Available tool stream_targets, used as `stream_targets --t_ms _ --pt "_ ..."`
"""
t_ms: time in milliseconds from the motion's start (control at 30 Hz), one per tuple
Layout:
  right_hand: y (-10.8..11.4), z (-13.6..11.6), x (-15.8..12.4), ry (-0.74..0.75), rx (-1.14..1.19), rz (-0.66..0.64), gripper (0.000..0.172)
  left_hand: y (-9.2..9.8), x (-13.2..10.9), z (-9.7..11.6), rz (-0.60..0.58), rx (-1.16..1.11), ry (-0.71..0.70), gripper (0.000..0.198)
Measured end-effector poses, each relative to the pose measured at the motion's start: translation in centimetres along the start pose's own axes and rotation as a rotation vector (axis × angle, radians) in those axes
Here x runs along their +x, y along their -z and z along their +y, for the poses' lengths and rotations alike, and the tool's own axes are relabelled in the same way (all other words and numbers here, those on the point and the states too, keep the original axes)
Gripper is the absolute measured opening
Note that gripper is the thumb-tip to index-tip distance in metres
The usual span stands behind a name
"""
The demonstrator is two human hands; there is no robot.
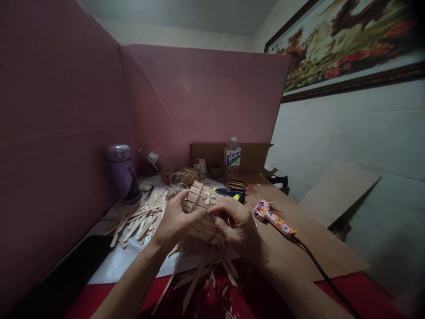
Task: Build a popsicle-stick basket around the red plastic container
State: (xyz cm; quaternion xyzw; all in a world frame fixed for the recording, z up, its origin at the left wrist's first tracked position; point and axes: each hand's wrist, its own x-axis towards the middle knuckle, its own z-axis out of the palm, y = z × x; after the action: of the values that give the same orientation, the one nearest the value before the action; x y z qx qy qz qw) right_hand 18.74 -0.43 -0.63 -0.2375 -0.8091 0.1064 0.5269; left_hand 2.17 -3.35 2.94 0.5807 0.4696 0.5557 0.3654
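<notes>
A small craft-stick box (pixel 199 228), or a similar rounded piece built of pale wooden sticks side by side, is held up in front of me over the table edge. Twine runs across its sticks, and a small pale flower with petals (pixel 210 198) sits on its top face. My left hand (pixel 177 217) grips its left side, thumb lying along the front. At the right side is my right hand (pixel 235 221), thumb and forefinger pinched together close to the sticks below the flower. Whatever lies between those fingertips is too small to make out.
Loose craft sticks (pixel 142 223) lie piled on the left, with stick scraps (pixel 195 283) on the red cloth in front. A floral glue gun (pixel 274 218) with a black cord rests on the right. Behind are a twine ball (pixel 190 176), scissors (pixel 235 182), a bottle (pixel 232 159) and a purple flask (pixel 123 175).
</notes>
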Motion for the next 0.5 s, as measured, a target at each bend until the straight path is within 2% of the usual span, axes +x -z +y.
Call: stream_targets --t_ms 100,500 --pt "0.01 -0.11 -0.03 -0.002 -0.017 0.001 0.016 -0.05 0.07 -0.25 -0.018 -0.018 0.004 0.05" --pt "-0.02 -0.1 -0.05 0.006 0.006 0.001 0.016 -0.43 0.24 -0.28 0.023 -0.057 0.026 0.051"
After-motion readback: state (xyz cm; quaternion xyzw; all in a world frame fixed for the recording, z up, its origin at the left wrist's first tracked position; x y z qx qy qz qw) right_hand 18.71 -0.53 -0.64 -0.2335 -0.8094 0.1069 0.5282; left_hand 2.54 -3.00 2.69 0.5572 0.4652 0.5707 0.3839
